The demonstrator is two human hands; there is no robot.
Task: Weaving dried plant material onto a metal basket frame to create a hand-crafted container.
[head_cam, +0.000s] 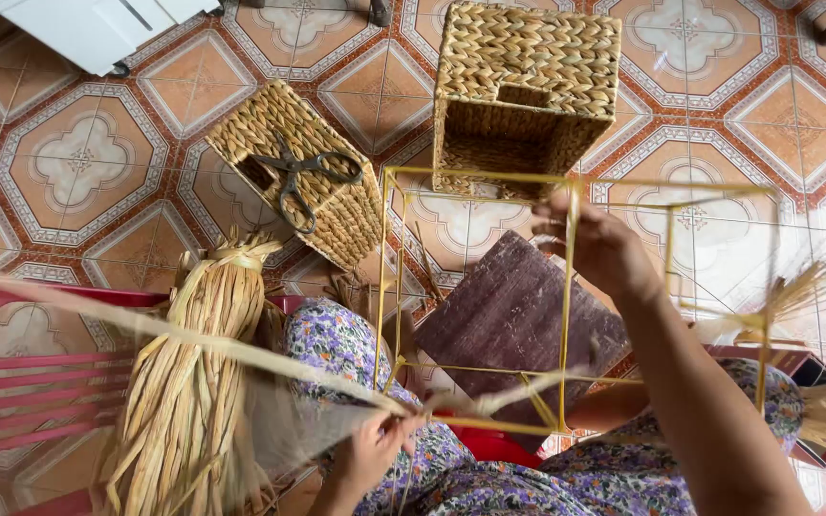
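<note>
Scissors [303,177] on left basket [336,220]

wire frame [566,287], yellow, box-shaped, held over the lap. right hand [597,241] grips its upper bar; left hand [381,441] pinches a pale straw strand [193,336] at the lower bar, the strand running off to the left edge. straw bundle [188,382] stands at left against a red chair [21,382]. two woven baskets on the tiled floor [78,162]: small basket [303,172] with scissors [300,177] lying on it, large basket [523,91] beyond the frame. dark wooden board [513,320] lies under the frame.
</note>
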